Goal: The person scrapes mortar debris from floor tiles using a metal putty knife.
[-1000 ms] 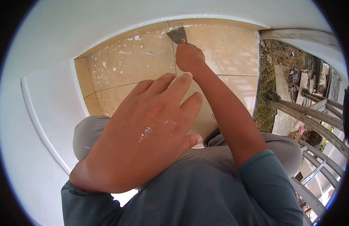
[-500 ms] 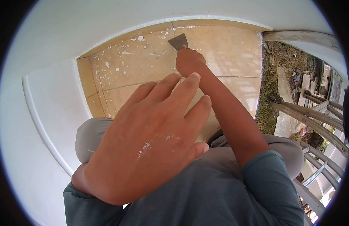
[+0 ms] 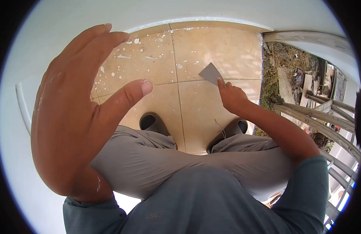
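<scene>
Close to the camera on the left, my left hand (image 3: 81,105) is raised with its fingers apart and thumb stretched out, holding nothing. It has white paint marks on its skin. My right hand (image 3: 235,97) is wrapped round the handle of a putty knife (image 3: 211,73), one finger or thumb laid along it. The flat grey blade points up and left over the tiled floor (image 3: 215,46). White paint spots (image 3: 136,41) dot the tiles, thickest toward the back left. The knife's handle is mostly hidden in my fist.
White walls (image 3: 180,9) stand ahead and at left, with a tile skirting (image 3: 211,24) along the floor. My feet, in dark clogs (image 3: 154,123), rest on the tiles. At right, past the floor's edge, lie dry grass and boards (image 3: 286,84) beside a metal railing (image 3: 324,117).
My left hand has swung left and up, uncovering the floor and my clogs. My right hand, with the putty knife, has drawn back toward me and to the right.
</scene>
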A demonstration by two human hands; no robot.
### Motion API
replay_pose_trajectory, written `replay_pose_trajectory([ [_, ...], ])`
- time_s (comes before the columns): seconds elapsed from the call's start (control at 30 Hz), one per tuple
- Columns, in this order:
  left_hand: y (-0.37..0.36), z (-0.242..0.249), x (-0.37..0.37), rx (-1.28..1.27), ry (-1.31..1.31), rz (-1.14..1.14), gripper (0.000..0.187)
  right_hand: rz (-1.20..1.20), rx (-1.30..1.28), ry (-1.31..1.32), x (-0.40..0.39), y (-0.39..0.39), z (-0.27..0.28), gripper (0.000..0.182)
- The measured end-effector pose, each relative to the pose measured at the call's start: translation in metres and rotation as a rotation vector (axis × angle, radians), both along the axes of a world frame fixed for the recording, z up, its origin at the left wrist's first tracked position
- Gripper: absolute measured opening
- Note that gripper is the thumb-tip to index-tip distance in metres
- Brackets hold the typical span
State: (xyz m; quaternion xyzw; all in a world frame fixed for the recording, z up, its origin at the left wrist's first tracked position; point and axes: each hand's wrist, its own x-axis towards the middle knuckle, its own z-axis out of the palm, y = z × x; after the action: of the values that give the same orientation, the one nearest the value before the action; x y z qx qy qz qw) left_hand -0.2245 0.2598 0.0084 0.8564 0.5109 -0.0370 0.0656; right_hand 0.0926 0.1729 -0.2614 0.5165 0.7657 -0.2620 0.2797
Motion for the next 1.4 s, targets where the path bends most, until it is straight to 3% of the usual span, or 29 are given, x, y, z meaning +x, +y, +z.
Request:
replay_pose_trajectory([
  [0.1,-0.002,0.000,0.012,-0.057,-0.023,-0.025,0.056,-0.049,0.019,0.139,-0.032,0.045,-0.003,0.060],
  [0.3,-0.008,-0.001,0.015,-0.168,0.016,0.003,0.058,-0.053,-0.012,0.061,-0.046,0.030,0.001,0.056],
  [0.4,-0.011,0.000,0.018,-0.208,0.049,-0.009,0.059,-0.075,0.028,0.135,-0.053,0.066,-0.010,0.053],
  [0.5,-0.019,-0.007,0.030,-0.137,-0.117,-0.025,0.060,-0.021,-0.007,0.086,-0.056,0.050,0.001,0.049],
  [0.6,-0.010,0.001,0.019,-0.191,-0.046,0.000,0.060,-0.006,0.055,0.093,-0.054,0.038,0.007,0.048],
  [0.77,-0.023,-0.010,0.032,-0.072,-0.233,-0.002,0.060,-0.018,0.073,0.075,-0.059,0.055,-0.004,0.056],
  [0.97,-0.011,0.001,0.010,-0.178,0.039,-0.006,0.061,-0.041,0.077,0.058,-0.064,0.048,-0.008,0.056],
  [1.23,-0.021,-0.006,0.030,-0.166,-0.063,0.037,0.062,-0.078,0.024,0.053,-0.050,0.072,0.003,0.052],
  [1.33,-0.031,-0.022,0.053,-0.355,-0.099,-0.066,0.061,-0.106,0.117,0.154,-0.003,0.115,-0.006,0.054],
  [1.4,-0.038,-0.031,0.066,-0.643,-0.081,-0.193,0.055,-0.097,0.143,0.258,0.044,0.128,0.010,0.057],
])
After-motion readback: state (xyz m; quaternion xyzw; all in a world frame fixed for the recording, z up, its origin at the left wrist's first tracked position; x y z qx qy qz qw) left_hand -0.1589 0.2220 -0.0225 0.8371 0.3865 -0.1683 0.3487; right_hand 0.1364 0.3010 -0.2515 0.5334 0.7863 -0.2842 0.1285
